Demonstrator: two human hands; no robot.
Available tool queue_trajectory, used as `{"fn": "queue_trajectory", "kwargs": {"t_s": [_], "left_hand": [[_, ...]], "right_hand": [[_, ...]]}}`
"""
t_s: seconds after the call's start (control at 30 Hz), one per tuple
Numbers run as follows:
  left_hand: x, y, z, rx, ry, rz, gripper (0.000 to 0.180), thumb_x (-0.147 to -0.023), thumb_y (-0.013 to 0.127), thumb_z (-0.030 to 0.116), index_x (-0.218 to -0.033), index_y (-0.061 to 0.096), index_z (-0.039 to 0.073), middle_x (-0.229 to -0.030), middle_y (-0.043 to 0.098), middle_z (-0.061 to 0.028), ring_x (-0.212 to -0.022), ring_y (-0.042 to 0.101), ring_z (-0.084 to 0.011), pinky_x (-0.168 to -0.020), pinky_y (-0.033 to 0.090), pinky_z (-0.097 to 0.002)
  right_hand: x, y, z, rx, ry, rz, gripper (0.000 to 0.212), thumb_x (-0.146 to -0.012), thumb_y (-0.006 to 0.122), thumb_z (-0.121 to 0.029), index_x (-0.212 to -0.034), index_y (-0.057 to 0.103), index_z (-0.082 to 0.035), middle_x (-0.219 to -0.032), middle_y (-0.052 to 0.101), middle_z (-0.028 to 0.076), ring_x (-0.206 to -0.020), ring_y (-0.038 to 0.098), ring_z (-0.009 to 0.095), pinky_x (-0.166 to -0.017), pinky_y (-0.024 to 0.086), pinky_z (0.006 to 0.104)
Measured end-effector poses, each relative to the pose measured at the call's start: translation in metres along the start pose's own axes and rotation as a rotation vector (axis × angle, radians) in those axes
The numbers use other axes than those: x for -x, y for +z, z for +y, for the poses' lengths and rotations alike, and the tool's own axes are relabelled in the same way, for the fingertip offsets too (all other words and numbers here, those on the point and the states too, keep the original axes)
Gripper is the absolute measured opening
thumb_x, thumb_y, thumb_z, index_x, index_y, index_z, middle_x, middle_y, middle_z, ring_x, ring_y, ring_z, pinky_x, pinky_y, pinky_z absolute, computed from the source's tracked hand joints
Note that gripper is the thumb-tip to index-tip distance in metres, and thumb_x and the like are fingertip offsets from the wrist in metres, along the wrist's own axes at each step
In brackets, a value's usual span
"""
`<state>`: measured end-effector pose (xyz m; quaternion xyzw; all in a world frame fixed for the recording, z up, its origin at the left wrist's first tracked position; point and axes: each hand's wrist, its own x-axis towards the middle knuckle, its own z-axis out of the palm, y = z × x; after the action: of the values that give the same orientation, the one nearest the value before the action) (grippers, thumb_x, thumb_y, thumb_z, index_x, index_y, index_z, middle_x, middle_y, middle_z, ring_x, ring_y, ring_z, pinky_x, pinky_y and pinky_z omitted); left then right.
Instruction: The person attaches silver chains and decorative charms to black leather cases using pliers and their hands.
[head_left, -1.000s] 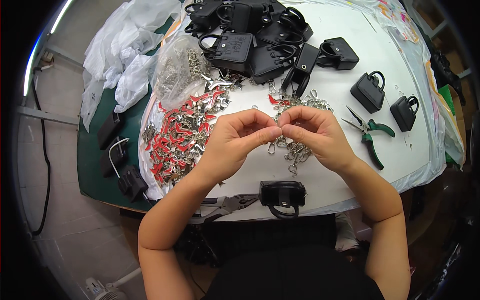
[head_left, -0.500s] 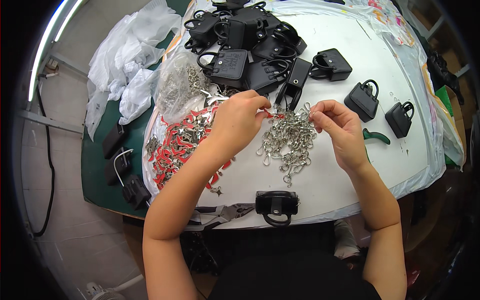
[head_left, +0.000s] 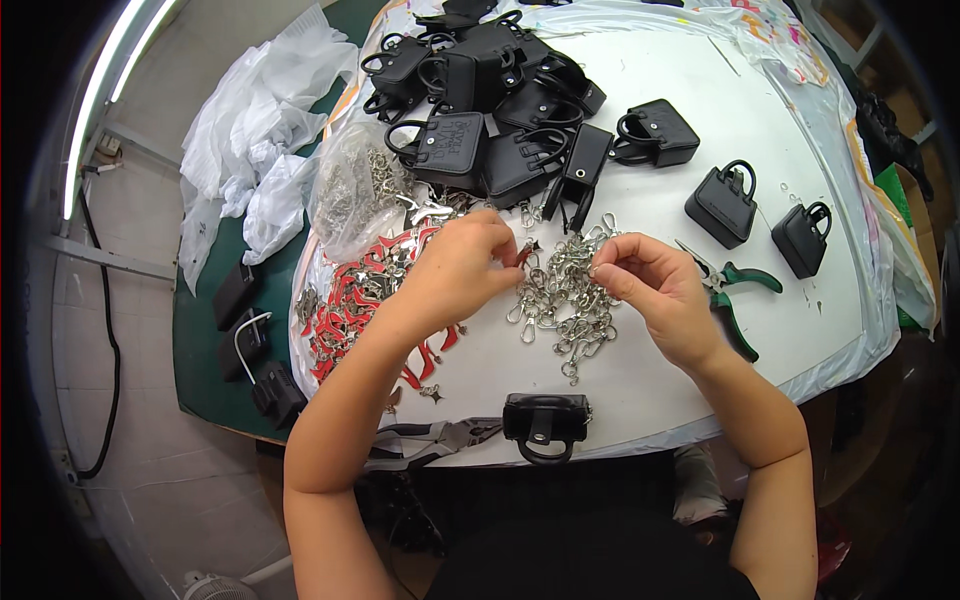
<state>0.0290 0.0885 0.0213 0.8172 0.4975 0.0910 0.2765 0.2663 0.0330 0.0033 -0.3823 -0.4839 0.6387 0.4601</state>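
Observation:
My left hand (head_left: 462,268) is closed in a pinch, with a small red-and-silver charm (head_left: 525,252) at its fingertips. Beside it lies a heap of red and silver charms (head_left: 360,300). My right hand (head_left: 660,295) pinches a small silver metal piece (head_left: 596,269), partly hidden by the fingers. Both hands are over opposite sides of a pile of silver chains with snap clasps (head_left: 570,285). Nearer my body, a small black handbag (head_left: 545,417) lies at the table's front edge.
Several mini black handbags (head_left: 455,150) are heaped at the back, others at the right. Green-handled pliers (head_left: 735,305) lie beyond my right hand; grey pliers (head_left: 440,438) lie at the front edge. A plastic bag of metal parts (head_left: 355,185) sits at left.
Both hands have shifted slightly left and down, still pinching. The green-handled pliers, mostly hidden behind my right hand before, now show more fully. The whole view has shifted a little.

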Motion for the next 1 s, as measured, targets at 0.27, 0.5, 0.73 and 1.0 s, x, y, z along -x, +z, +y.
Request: {"fn": "queue_trajectory", "kwargs": {"t_s": [0.27, 0.5, 0.73, 1.0], "left_hand": [[0.025, -0.022, 0.015, 0.715, -0.154, 0.034, 0.014, -0.066, 0.061, -0.01, -0.067, 0.049, -0.002, -0.101, 0.068, -0.0181, -0.091, 0.07, -0.0199, -0.083, 0.056, -0.0302], [0.035, -0.023, 0.025, 0.928, -0.061, -0.09, 0.023, -0.07, 0.063, -0.01, -0.064, 0.044, 0.002, -0.101, 0.069, -0.0173, -0.093, 0.07, -0.0198, -0.082, 0.058, -0.0309], [0.037, -0.023, 0.032, 1.055, -0.085, -0.123, 0.024, -0.071, 0.063, -0.012, -0.066, 0.044, 0.002, -0.101, 0.069, -0.019, -0.092, 0.07, -0.0199, -0.082, 0.059, -0.0323], [0.039, -0.015, 0.03, 0.995, -0.094, -0.12, 0.021, -0.071, 0.064, -0.011, -0.068, 0.049, 0.002, -0.098, 0.068, -0.0171, -0.086, 0.07, -0.0177, -0.075, 0.057, -0.0294]], "right_hand": [[0.0, 0.006, 0.003, 0.057, -0.021, -0.004, 0.012, -0.091, 0.067, -0.01, -0.096, 0.067, 0.001, -0.088, 0.067, 0.002, -0.082, 0.06, 0.007, -0.077, 0.048, 0.0225], [0.004, 0.013, -0.002, 0.109, -0.009, -0.093, 0.013, -0.089, 0.07, -0.011, -0.095, 0.068, 0.0, -0.087, 0.067, 0.002, -0.081, 0.061, 0.007, -0.074, 0.049, 0.0234], [0.008, 0.015, -0.005, -0.018, 0.042, -0.141, 0.012, -0.089, 0.071, -0.011, -0.094, 0.068, 0.0, -0.089, 0.067, 0.001, -0.081, 0.06, 0.007, -0.072, 0.049, 0.0218], [0.008, 0.018, -0.002, -0.131, 0.134, -0.226, 0.013, -0.093, 0.067, -0.01, -0.102, 0.063, -0.002, -0.09, 0.065, 0.002, -0.08, 0.061, 0.007, -0.073, 0.051, 0.0231]]}}
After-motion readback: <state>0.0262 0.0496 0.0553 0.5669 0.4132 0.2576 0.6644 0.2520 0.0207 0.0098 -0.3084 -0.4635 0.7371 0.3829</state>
